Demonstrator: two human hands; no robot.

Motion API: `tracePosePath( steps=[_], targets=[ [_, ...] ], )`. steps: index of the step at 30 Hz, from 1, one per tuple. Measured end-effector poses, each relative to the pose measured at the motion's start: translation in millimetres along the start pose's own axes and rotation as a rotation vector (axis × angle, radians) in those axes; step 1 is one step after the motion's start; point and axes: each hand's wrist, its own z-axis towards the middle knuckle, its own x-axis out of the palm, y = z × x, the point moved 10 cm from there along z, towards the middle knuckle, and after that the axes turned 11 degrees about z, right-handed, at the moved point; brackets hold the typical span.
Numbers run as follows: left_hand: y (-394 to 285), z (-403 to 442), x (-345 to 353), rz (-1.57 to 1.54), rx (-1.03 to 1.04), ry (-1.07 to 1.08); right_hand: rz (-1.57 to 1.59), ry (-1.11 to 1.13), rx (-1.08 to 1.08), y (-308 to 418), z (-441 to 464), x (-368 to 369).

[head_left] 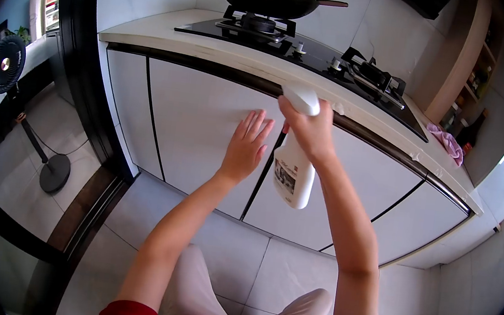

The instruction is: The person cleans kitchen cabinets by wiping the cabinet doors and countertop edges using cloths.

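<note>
- My right hand (312,130) has its fingers closed around the neck of the white spray bottle (292,184), before the cabinet doors (199,98).
- My left hand (243,150) is spread wide by one door; contact, I can't tell.
- Aiming the bottle calls for a steady wrist, I judge.

Both arms extend forward. The left hand (244,147) is open, palm facing away, fingers spread and pointing far. The right hand (311,127), farther right, is closed in a grip, its forearm slanting near-right.
</note>
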Motion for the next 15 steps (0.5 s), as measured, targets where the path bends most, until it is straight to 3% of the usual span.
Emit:
tracePosePath(
  steps=[7,12,13,15],
  targets=[
    [12,-3,11,0.040,0.050,0.017,-0.093,0.018,-0.070,-2,19,43],
    [39,-5,17,0.008,-0.091,0.075,-0.077,0.152,-0.128,11,28,97],
    [59,-5,24,-0.347,-0.289,0.125,-0.098,0.188,-0.098,12,33,108],
    [80,-17,31,-0.699,-0.493,0.162,-0.062,0.213,-0.116,17,41,125]
  ],
)
